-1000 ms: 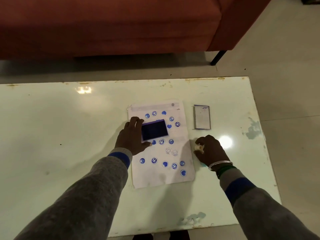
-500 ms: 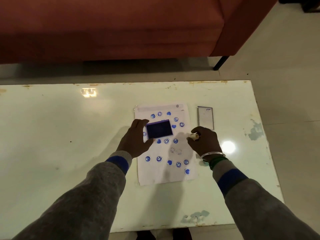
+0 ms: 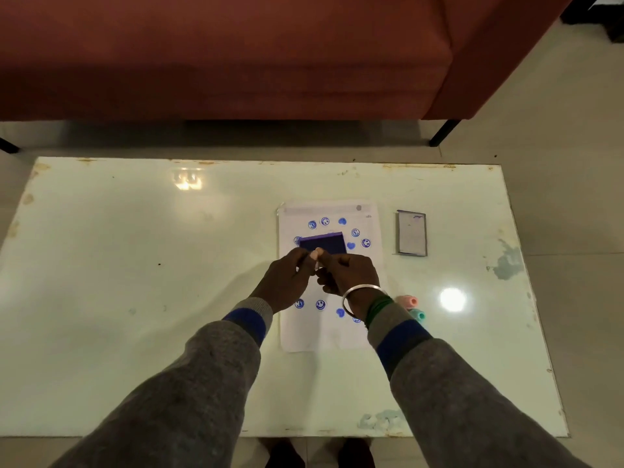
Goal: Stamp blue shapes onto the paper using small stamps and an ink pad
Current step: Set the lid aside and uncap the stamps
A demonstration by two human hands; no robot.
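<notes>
The left hand (image 3: 287, 282) is curling its fingers narrowly against the right hand (image 3: 347, 271), and together they are pinching a small pale stamp (image 3: 315, 256) at their fingertips. The ink pad (image 3: 322, 244) is lying just beyond both hands, on the paper (image 3: 329, 336), its long axis running left to right, about equally near each. Two more stamps (image 3: 410, 307) are resting right of the right wrist.
</notes>
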